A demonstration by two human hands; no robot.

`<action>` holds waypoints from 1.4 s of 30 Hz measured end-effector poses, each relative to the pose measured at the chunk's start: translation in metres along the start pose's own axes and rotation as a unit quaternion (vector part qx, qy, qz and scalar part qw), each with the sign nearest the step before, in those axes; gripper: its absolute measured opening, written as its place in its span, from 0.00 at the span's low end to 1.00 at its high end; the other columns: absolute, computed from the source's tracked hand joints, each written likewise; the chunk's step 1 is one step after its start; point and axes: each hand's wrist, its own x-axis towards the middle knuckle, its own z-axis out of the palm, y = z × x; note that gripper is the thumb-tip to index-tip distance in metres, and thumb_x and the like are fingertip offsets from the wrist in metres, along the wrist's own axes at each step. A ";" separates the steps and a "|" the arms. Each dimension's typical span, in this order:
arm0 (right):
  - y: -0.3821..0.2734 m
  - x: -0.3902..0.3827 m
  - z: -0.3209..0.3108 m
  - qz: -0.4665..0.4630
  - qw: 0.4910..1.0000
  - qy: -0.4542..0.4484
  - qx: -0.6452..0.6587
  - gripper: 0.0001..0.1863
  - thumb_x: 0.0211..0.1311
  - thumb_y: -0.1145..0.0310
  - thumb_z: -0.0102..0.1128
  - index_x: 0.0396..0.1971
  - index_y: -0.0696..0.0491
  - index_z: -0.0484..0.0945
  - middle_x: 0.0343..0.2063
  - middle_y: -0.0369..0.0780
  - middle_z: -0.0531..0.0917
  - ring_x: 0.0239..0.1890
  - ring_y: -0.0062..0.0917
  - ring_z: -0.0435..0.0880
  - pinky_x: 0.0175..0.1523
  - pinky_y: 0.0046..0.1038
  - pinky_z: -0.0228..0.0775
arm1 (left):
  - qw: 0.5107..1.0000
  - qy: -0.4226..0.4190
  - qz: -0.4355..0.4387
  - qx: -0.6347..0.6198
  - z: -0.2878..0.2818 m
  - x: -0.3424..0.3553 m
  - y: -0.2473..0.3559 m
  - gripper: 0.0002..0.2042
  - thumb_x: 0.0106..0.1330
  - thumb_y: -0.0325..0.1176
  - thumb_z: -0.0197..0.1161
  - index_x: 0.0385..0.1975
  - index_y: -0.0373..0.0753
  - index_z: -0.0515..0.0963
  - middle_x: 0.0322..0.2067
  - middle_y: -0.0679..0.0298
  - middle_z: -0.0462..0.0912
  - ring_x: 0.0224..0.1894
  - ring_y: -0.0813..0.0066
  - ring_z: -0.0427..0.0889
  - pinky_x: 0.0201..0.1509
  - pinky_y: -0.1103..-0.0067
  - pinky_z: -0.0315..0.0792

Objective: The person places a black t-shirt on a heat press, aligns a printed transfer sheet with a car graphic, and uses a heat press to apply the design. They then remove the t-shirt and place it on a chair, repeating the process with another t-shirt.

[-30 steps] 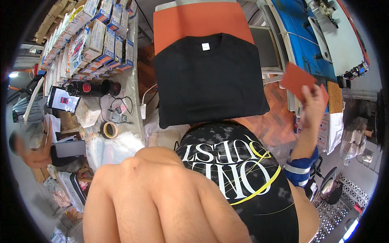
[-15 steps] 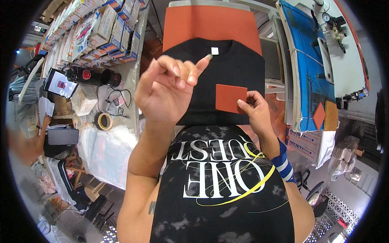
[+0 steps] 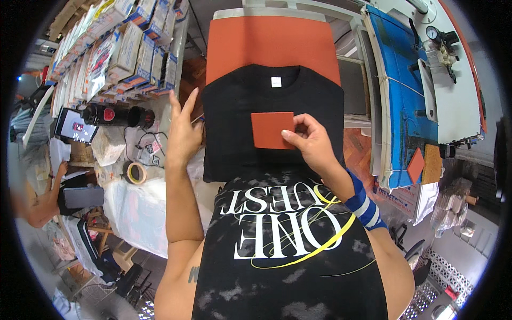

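Observation:
A black T-shirt (image 3: 229,128) lies on an orange-red padded platen (image 3: 272,45), its collar toward the far side and a small white label (image 3: 276,82) inside the neck. Between thumb and fingers, my right hand (image 3: 312,141) holds a flat orange-red square pad (image 3: 269,130) by its right edge, over the middle of the shirt. I cannot tell whether the pad touches the cloth. My left hand (image 3: 184,136) is raised beside the shirt's left edge, fingers apart, and I see nothing held in it.
Stacked boxes (image 3: 128,50), a black bottle (image 3: 104,114), a lit phone (image 3: 74,125) and a tape roll (image 3: 135,173) are on the left table. On the right are a blue panel (image 3: 397,96), a pressure gauge (image 3: 431,32) and an orange diamond-shaped pad (image 3: 415,165). Another person's arm (image 3: 45,202) shows at far left.
My left hand has moved left, away from over the shirt. My right hand has carried the square pad left across the shirt. The view has shifted slightly.

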 end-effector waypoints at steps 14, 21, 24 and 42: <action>0.003 0.166 -0.043 -0.404 0.676 0.170 -0.592 0.13 0.64 0.65 0.67 0.45 0.55 0.83 0.48 0.44 0.84 0.59 0.43 0.77 0.66 0.53 0.63 | 0.967 -0.061 0.128 -0.212 0.021 0.118 0.016 0.11 0.71 0.30 0.65 0.48 0.30 0.83 0.38 0.53 0.86 0.42 0.65 0.86 0.48 0.72 0.77; -0.037 0.176 -0.050 -0.291 0.682 -0.002 -0.671 0.08 0.61 0.64 0.70 0.35 0.52 0.86 0.41 0.39 0.86 0.49 0.38 0.82 0.58 0.48 0.65 | 0.961 0.001 0.234 -0.148 0.100 0.214 0.060 0.11 0.69 0.27 0.66 0.50 0.37 0.86 0.42 0.51 0.90 0.45 0.57 0.89 0.52 0.72 0.79; -0.034 0.171 -0.050 -0.343 0.696 0.036 -0.629 0.07 0.60 0.66 0.71 0.35 0.51 0.86 0.40 0.38 0.84 0.49 0.38 0.81 0.57 0.46 0.65 | 0.950 -0.202 0.160 -0.177 0.125 0.221 0.055 0.13 0.66 0.28 0.68 0.49 0.39 0.88 0.45 0.51 0.90 0.48 0.56 0.89 0.55 0.70 0.80; -0.013 0.186 -0.063 -0.266 0.764 -0.004 -0.587 0.10 0.61 0.66 0.70 0.41 0.52 0.85 0.54 0.39 0.84 0.61 0.39 0.77 0.64 0.45 0.63 | 0.951 -0.074 0.299 0.017 0.119 0.161 0.055 0.13 0.62 0.30 0.73 0.44 0.35 0.81 0.48 0.54 0.84 0.55 0.51 0.80 0.57 0.61 0.74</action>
